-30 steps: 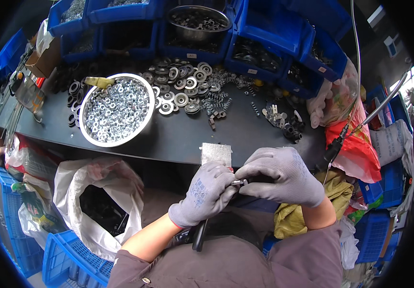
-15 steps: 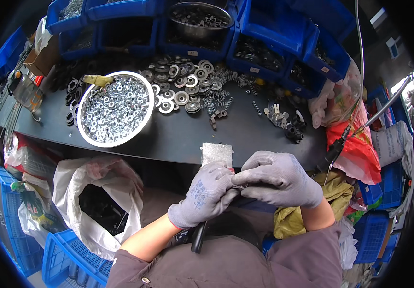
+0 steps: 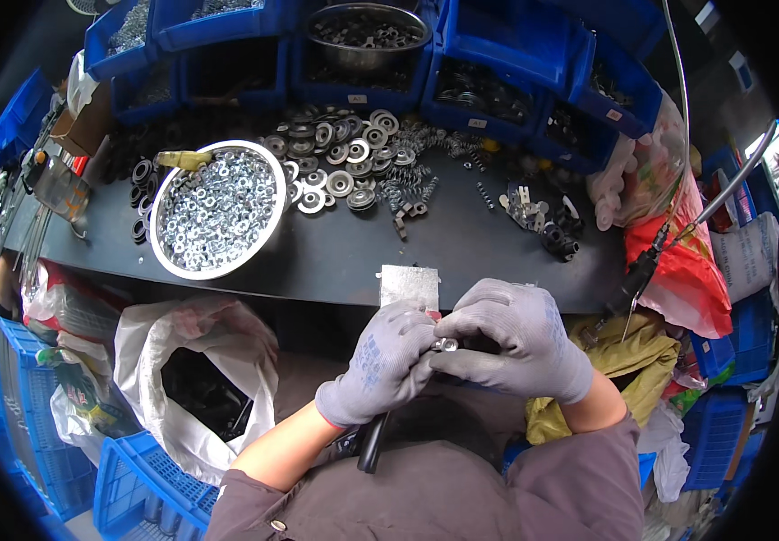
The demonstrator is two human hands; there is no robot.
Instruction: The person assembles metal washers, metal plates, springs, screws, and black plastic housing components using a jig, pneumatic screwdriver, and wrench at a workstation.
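Observation:
My gloved left hand [image 3: 380,361] is closed around a long piece. A flat silvery plate [image 3: 409,287] sticks out beyond its knuckles and a black handle [image 3: 372,444] below its palm; the grip hides whether they join. Close against it, my gloved right hand [image 3: 520,338] has its thumb and fingers bent around a small shiny nut-like metal piece [image 3: 446,344]. That piece sits between the two hands, touching the fingertips of the left. A bit of red shows beside the left fingers. Both hands are just in front of the table's near edge.
On the dark table [image 3: 335,261] stands a white-rimmed bowl of nuts [image 3: 218,212]. Beside it lie metal discs [image 3: 340,183], springs [image 3: 412,189] and small fittings [image 3: 529,212]. Blue bins [image 3: 488,90] line the back. An open white sack [image 3: 141,361] is at left, a hanging cable tool [image 3: 646,261] at right.
My right thumb and fingers have spread a little apart, and the small shiny piece now shows between them. My left hand has barely moved.

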